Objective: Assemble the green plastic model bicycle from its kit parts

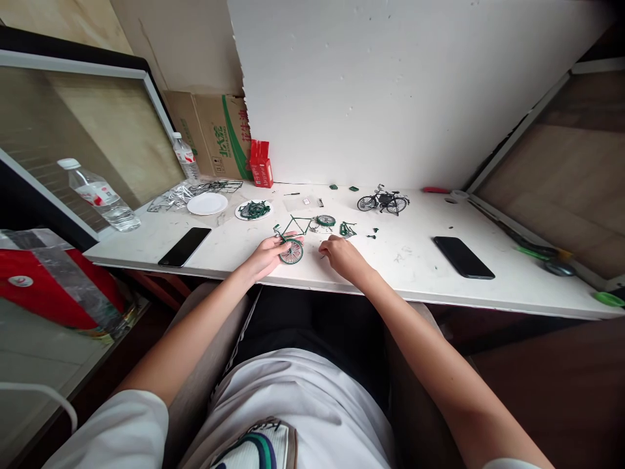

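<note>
My left hand (266, 256) holds a green model bicycle frame (299, 225) with a spoked front wheel (291, 251) fitted at its fork. Thumb and fingers close around the part near the wheel. To the right, my right hand (342, 256) is pinched just above the table, with a small dark tip of something showing below the fingers; what it is I cannot make out. Beyond the hands lies a second green wheel (325, 221). Small green parts (347, 228) rest right of it. A finished black model bicycle (383, 200) stands farther back.
A white plate of green parts (254, 210) and another white plate (208, 204) sit at the back left. Phones lie left (185, 247) and right (463, 257). Water bottles (100, 195), a carton (209, 133) and a red box (261, 164) stand leftward; a white panel (390, 91) closes the back.
</note>
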A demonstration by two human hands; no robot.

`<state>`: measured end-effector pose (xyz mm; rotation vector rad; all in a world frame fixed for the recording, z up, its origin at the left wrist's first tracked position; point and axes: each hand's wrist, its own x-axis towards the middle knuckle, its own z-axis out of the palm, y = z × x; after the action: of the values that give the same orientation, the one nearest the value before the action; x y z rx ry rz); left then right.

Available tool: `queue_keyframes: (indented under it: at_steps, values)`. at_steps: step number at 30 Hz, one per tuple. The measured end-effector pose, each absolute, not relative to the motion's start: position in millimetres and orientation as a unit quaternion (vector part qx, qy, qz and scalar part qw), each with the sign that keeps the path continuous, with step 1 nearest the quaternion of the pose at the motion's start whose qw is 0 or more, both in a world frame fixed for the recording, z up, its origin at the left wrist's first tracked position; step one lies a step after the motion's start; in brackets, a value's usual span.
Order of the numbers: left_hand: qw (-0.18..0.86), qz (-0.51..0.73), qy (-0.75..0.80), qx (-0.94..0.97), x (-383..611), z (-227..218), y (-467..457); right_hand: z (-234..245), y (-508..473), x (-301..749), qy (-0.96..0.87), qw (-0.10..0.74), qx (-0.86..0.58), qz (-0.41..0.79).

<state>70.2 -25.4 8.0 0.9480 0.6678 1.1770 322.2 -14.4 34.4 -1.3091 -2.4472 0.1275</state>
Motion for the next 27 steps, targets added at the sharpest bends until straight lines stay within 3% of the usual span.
queue_keyframes:
  at_steps: [11, 19, 27]
  values:
    - [0.67, 0.536, 0.29, 0.424, 70, 1, -22, 12, -5, 307, -0.762, 0.456, -0.306, 0.343]
    - [0.67, 0.528, 0.293, 0.432, 70, 4, -23, 2, 4, 307, -0.697, 0.485, -0.271, 0.453]
    - [0.664, 0.526, 0.286, 0.447, 69, 0, -21, 2, 2, 308, -0.693, 0.463, -0.276, 0.479]
